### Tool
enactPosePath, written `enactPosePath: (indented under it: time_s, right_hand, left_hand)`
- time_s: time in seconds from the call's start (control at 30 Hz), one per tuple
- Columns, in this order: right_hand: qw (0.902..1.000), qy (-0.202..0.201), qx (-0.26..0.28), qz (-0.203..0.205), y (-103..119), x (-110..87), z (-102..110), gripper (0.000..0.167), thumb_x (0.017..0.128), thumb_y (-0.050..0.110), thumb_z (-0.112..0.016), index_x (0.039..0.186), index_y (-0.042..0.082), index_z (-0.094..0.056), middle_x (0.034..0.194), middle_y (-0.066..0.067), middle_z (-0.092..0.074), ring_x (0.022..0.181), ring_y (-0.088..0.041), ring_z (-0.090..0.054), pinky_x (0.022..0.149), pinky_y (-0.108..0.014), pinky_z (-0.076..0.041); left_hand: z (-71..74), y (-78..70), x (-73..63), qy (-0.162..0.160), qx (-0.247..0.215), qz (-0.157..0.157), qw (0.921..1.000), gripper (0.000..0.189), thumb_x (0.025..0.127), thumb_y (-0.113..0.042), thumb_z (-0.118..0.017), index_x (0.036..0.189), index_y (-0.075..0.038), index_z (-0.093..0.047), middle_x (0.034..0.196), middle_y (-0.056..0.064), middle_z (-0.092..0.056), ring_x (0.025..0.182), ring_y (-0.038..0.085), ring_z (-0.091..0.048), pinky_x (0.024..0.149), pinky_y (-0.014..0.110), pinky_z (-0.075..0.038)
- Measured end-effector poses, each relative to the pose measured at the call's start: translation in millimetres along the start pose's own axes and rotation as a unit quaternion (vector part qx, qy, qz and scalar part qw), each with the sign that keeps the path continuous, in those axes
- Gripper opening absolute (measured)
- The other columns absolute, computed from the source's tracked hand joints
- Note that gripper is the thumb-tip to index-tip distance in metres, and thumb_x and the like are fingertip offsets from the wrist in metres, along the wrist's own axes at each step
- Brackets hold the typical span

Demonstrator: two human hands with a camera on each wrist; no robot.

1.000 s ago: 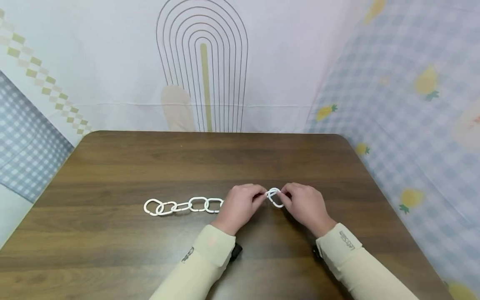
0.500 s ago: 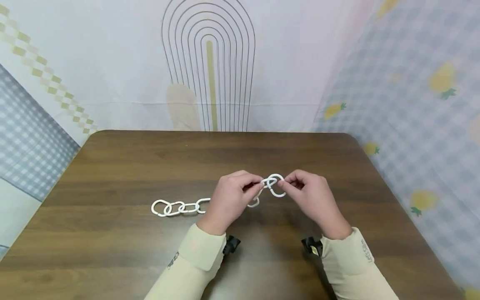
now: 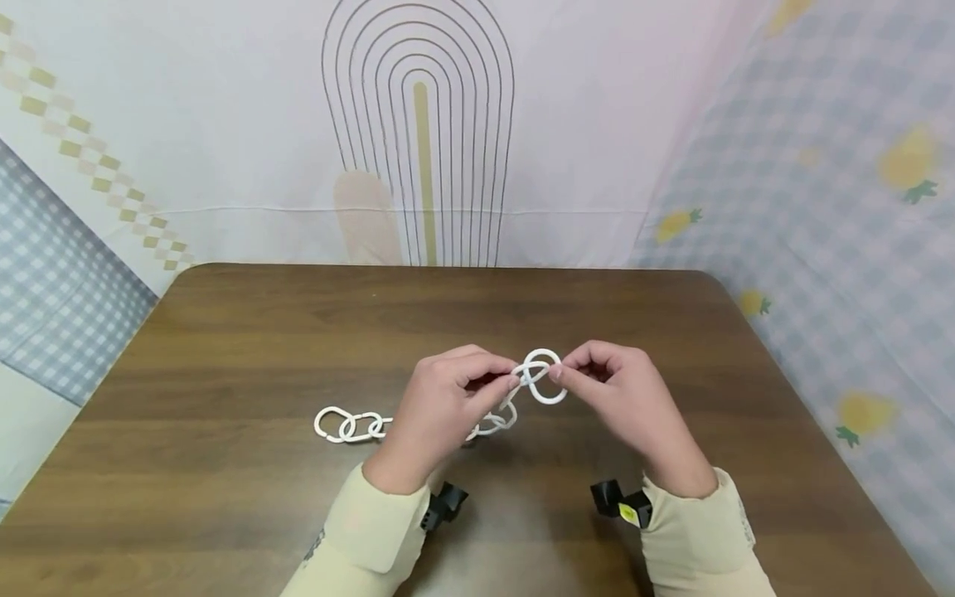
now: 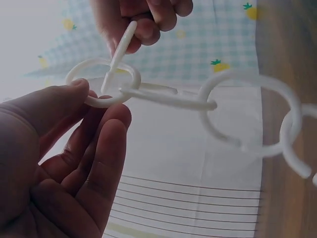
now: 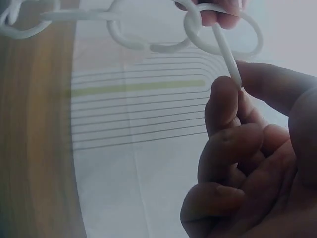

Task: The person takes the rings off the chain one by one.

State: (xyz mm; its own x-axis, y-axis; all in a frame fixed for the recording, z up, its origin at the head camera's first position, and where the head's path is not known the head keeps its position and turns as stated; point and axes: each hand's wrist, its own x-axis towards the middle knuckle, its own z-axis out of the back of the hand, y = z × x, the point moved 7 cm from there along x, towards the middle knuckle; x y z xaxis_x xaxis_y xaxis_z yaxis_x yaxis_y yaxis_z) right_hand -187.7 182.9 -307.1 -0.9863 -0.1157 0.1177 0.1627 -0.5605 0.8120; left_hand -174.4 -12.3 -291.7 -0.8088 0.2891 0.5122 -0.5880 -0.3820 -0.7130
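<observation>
A chain of white plastic links runs across the brown table, its far left link (image 3: 317,423) lying flat on the wood. My left hand (image 3: 436,406) pinches the second-to-last link (image 4: 136,74) between thumb and index finger, above the table. The right hand (image 3: 627,398) pinches the end link (image 3: 548,400) at its right side between thumb and forefinger. In the left wrist view these two links pass through each other, and more links (image 4: 168,99) hang off to the right. My left hand hides the middle of the chain in the head view.
The wooden table (image 3: 298,332) has rounded back corners. Behind it hangs a white cloth (image 3: 582,149) with arch lines, and a blue checked cloth (image 3: 821,274) with pineapples covers the right side. Black wrist cameras (image 3: 445,506) sit below both cuffs.
Both hands have lifted the right end of the chain off the table. The end link has been turned to face the head camera, and the links behind the left hand have been drawn upward.
</observation>
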Motion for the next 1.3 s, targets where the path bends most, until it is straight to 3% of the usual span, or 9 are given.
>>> enactPosePath:
  time_s: [0.13,0.37,0.73,0.93,1.3]
  right_hand:
    - [0.9993,0.017,0.032,-0.010,4,-8.6,-1,0.018,0.091,0.028,-0.076,0.086,0.011,-0.073,0.077,-0.005,-0.067,0.066,-0.017,-0.055,0.061,-0.028,-0.045]
    - [0.9975,0.016,0.064,-0.026,7,-23.9,3,0.019,0.092,0.027,-0.075,0.088,0.008,-0.072,0.077,-0.003,-0.067,0.065,-0.017,-0.054,0.059,-0.029,-0.044]
    - [0.9975,0.016,0.064,-0.027,7,-15.2,1,0.018,0.092,0.025,-0.075,0.085,0.009,-0.072,0.072,-0.002,-0.063,0.061,-0.015,-0.049,0.056,-0.029,-0.042]
    - [0.9979,0.017,0.061,-0.018,5,-13.7,4,0.015,0.092,0.021,-0.074,0.085,0.008,-0.072,0.071,-0.009,-0.061,0.058,-0.014,-0.046,0.052,-0.029,-0.041]
    - [0.9981,0.019,0.053,-0.025,2,-12.5,6,0.018,0.093,0.022,-0.074,0.083,0.008,-0.070,0.066,-0.001,-0.059,0.056,-0.014,-0.044,0.051,-0.029,-0.040]
  left_hand:
    - [5.3,-4.6,-6.4,0.006,-0.009,0.010,0.9999,0.005,0.088,-0.013,-0.079,0.093,-0.014,-0.080,0.086,-0.011,-0.070,0.073,0.001,-0.061,0.067,0.019,-0.054]
    - [2.5,-8.9,-13.2,0.027,-0.034,0.021,0.9988,0.005,0.088,-0.012,-0.079,0.093,-0.013,-0.079,0.086,-0.012,-0.069,0.072,0.001,-0.061,0.067,0.020,-0.054]
    - [6.3,-12.2,-11.0,0.025,-0.040,0.003,0.9989,0.006,0.087,-0.011,-0.080,0.093,-0.012,-0.080,0.085,-0.010,-0.069,0.072,0.002,-0.061,0.066,0.020,-0.054]
    - [7.4,-13.8,-9.7,0.020,-0.039,0.001,0.9991,0.006,0.087,-0.010,-0.079,0.092,-0.012,-0.080,0.085,-0.010,-0.070,0.072,0.002,-0.061,0.066,0.020,-0.054]
    - [7.5,-15.6,-7.9,0.026,-0.036,0.005,0.9990,0.006,0.087,-0.012,-0.079,0.093,-0.014,-0.080,0.085,-0.011,-0.069,0.072,0.002,-0.061,0.067,0.020,-0.054]
